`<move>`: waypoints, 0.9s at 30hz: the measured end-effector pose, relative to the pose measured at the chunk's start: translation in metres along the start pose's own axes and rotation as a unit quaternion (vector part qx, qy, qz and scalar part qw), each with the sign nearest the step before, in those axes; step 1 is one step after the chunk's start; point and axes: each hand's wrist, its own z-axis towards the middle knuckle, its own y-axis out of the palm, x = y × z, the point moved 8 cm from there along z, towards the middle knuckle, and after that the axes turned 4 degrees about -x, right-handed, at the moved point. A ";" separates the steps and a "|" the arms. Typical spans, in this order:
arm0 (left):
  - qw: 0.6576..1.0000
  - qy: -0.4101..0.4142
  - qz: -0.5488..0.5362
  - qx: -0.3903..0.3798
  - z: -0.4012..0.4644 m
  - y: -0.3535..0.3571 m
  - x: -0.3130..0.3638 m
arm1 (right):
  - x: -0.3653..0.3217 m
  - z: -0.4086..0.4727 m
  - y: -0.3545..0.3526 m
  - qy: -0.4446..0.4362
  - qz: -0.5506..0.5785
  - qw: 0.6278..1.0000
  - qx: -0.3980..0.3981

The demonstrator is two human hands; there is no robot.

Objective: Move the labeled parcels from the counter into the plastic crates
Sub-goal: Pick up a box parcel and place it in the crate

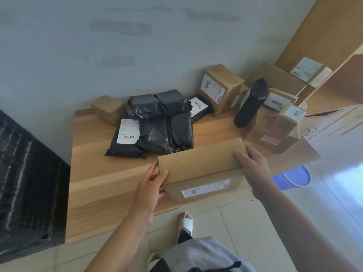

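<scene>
A flat brown cardboard parcel (200, 165) with a white label on its near side hangs over the front edge of the wooden counter (94, 185). My left hand (151, 189) grips its left end and my right hand (253, 167) holds its right end. Behind it lie black plastic mailers (163, 124), one with a white label. Further back stand several labeled cardboard boxes (220, 87) and an upright black mailer (251, 103). A black plastic crate (25, 185) stands at the left of the counter.
A grey wall rises behind the counter. A wooden cabinet (334, 55) stands at the right. A blue bucket (296, 177) sits on the tiled floor to the right. My sandalled feet (185, 222) are below the counter's edge.
</scene>
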 end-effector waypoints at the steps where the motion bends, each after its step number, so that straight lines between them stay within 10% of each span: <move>1: 1.000 0.006 0.001 0.017 -0.005 -0.014 0.001 | 0.004 -0.002 0.012 0.012 -0.002 1.000 -0.020; 20: 0.973 0.043 0.206 0.090 -0.041 -0.115 0.037 | 0.037 -0.017 0.119 0.053 0.059 0.988 -0.136; 27: 0.749 0.090 0.656 -0.025 -0.037 -0.046 0.090 | 0.040 -0.008 0.118 0.080 0.104 0.976 -0.173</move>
